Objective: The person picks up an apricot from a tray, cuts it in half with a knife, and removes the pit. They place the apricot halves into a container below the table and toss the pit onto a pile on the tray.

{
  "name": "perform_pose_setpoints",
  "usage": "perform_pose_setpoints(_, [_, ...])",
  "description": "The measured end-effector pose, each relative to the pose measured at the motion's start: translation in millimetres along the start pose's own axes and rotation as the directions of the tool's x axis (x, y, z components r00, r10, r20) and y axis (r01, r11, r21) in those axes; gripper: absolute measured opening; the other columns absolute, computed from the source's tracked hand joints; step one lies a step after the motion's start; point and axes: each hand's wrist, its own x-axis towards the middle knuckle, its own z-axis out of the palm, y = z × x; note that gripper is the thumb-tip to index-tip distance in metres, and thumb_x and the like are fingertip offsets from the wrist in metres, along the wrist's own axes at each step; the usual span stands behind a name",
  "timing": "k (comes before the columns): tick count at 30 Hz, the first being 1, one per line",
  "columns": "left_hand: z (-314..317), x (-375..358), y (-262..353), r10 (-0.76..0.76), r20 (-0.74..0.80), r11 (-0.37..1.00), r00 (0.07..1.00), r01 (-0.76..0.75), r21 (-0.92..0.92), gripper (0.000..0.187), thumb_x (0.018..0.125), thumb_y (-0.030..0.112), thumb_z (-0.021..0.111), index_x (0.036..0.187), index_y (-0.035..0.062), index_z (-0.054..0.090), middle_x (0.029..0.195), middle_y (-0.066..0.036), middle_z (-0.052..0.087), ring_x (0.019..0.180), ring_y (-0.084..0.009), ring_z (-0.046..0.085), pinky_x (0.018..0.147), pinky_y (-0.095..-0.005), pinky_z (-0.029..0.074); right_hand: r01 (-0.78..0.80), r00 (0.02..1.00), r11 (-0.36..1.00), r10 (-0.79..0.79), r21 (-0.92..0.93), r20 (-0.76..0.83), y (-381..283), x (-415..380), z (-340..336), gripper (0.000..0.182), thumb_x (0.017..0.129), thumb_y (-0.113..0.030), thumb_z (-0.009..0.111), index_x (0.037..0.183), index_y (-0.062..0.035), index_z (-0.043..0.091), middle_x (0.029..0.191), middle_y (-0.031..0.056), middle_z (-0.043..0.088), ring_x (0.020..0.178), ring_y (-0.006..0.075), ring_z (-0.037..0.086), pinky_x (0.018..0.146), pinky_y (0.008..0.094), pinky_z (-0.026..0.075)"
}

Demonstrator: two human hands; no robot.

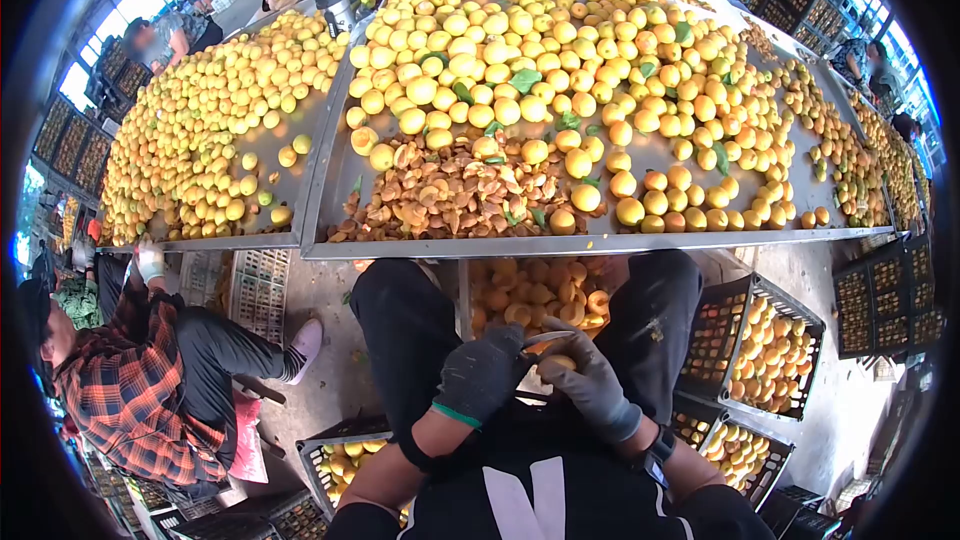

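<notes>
Note left hand (480,370) in a dark, matte glove with a bright green cuff edge, fingers curled inward; cannot tell from this view whether gripping anything. Note right hand (600,390) in a grey, wrinkled glove, fingers bent and closed around a single fruit (556,365), rounded and tan-orange, held above the lap close to the left hand. See a thin pale strip (542,337) just above that fruit, between both gloves; too small to identify. Find cut fruit (540,290) low between the dark-clothed knees (400,300), orange, many pieces hollowed and cup-like. Beyond, see a grey metal table (600,244) with a smooth, straight rim. Record on top a broad heap of loose fruit (480,30), round, smooth-skinned, yellow to orange, with flat green leaves (525,80) scattered through; nearer the rim, a mound of bits (460,195), brown-orange and ragged. Right of the legs, find a black crate (715,330), lattice-walled and full of round fruit. At left, note a seated co-worker (130,380) in a checked shirt, near a white crate (262,290) with slotted sides.
</notes>
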Motion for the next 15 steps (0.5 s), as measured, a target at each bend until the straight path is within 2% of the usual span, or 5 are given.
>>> perform_pose_setpoints(5, [1.5,-9.7,5.7,0.077,0.010,0.997,0.997,-0.077,-0.017,0.045,0.078,0.036,0.071,0.108,0.0060,0.057,0.086,-0.018,0.063,0.078,-0.0341,0.064,0.063,-0.0402,0.051,-0.023,0.999,1.000,0.024,0.012,-0.032,11.1,5.7,-16.8,0.019,0.094,-0.019,0.057,0.103,-0.0049,0.065,0.078,-0.0034,0.061,0.062,0.0018,0.050,0.056,0.0161,0.040])
perform_pose_setpoints(9, [0.4,-4.0,7.2,-0.029,0.175,0.975,0.984,0.066,-0.211,0.051,0.081,0.034,0.071,0.118,0.0055,0.051,0.098,-0.017,0.063,0.080,-0.0291,0.065,0.065,-0.0378,0.052,-0.205,0.975,0.963,0.185,0.174,0.125,-13.2,15.3,-16.3,0.041,0.100,-0.041,0.040,0.096,-0.0054,0.059,0.073,0.0019,0.056,0.057,0.0090,0.050,0.048,0.0204,0.037])
perform_pose_setpoints(11, [-5.8,-2.1,10.7,-0.138,-0.006,0.795,0.990,0.107,-0.597,0.032,0.081,0.016,0.071,0.107,0.0058,0.053,0.084,-0.009,0.062,0.075,-0.0209,0.063,0.066,-0.0323,0.051,-0.340,0.937,0.879,0.349,0.335,0.036,-3.0,21.2,-21.8,0.048,0.100,-0.045,0.032,0.100,-0.0045,0.057,0.077,0.0056,0.059,0.056,0.0111,0.050,0.046,0.0207,0.036])
perform_pose_setpoints(12, [-6.5,0.4,9.2,-0.142,-0.006,0.795,0.990,0.110,-0.596,0.032,0.081,0.016,0.071,0.107,0.0058,0.053,0.084,-0.009,0.062,0.075,-0.0209,0.063,0.066,-0.0323,0.051,-0.333,0.942,0.903,0.331,0.272,0.056,10.4,23.0,-32.5,0.042,0.100,-0.043,0.036,0.107,-0.0061,0.055,0.089,0.0082,0.063,0.065,0.0152,0.059,0.054,0.0222,0.046])
perform_pose_setpoints(15, [-10.3,5.8,3.9,-0.132,-0.215,0.610,0.968,-0.092,-0.787,0.026,0.082,0.006,0.067,0.103,0.0084,0.053,0.082,-0.002,0.058,0.068,-0.0139,0.059,0.058,-0.0286,0.049,-0.390,0.913,0.910,0.363,0.139,0.187,6.4,17.6,-24.2,0.041,0.100,-0.041,0.037,0.110,-0.0054,0.055,0.092,0.0080,0.063,0.072,0.0160,0.063,0.054,0.0234,0.047])
